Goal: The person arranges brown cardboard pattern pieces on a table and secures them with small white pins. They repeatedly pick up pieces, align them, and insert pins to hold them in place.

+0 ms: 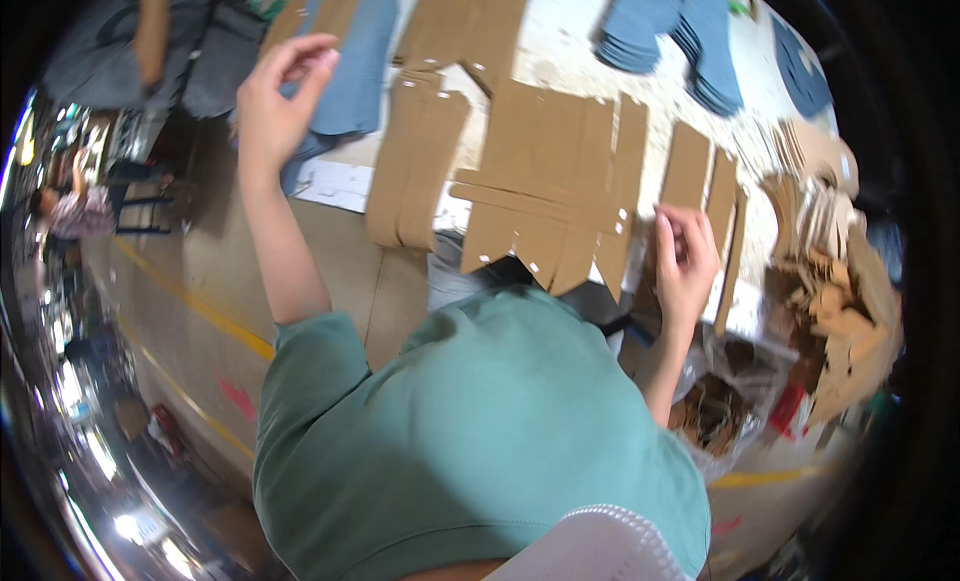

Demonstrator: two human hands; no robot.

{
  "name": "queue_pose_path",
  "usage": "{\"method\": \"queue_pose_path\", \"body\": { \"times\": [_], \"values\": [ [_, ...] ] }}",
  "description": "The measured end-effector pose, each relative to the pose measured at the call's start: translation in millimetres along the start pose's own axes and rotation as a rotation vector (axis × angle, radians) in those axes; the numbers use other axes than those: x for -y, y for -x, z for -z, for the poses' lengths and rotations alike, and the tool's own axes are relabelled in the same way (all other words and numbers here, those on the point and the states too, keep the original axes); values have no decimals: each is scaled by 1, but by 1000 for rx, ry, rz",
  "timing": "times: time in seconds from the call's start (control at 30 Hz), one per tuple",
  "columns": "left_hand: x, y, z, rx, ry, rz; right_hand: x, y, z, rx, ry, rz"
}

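My left hand [278,96] is raised at the upper left, its fingers loosely bent and the thumb a little apart, with no object visible in it. Behind it are blue fabric panels [365,66] with a brown piece over them. My right hand [690,261] hovers by the right edge of the brown cut pieces, fingers curled in and thumb close to the index fingertip. Anything between those tips is too small to see. In front of me, flat brown panels [545,131] lie side by side, dotted with small white tags. A curved brown panel [415,161] lies to their left.
The white table [570,36] bears stacks of blue cut pieces [710,56] at the far right. Brown strips [685,166] lie right of the panels. A bag of scraps [845,311] and a clear plastic bag [735,391] stand at right. Another person sits far left.
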State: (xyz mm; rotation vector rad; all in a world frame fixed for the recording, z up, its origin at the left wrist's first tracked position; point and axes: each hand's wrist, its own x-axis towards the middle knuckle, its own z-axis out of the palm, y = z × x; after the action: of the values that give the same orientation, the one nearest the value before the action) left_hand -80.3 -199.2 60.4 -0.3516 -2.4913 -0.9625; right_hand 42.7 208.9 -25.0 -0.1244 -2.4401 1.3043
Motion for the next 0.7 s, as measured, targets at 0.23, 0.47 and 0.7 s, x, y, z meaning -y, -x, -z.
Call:
{"method": "queue_pose_path", "body": {
  "times": [0.23, 0.47, 0.7],
  "values": [
    [-70, 42, -100, 666, 152, -63, 6, -10, -3, 218, 178, 78],
    [-56, 57, -110, 686, 202, -14, 2, -4, -15, 205, 225, 120],
    [-64, 72, -90, 629, 298, 146, 1, -4, -11, 244, -171, -191]
  ]
}}
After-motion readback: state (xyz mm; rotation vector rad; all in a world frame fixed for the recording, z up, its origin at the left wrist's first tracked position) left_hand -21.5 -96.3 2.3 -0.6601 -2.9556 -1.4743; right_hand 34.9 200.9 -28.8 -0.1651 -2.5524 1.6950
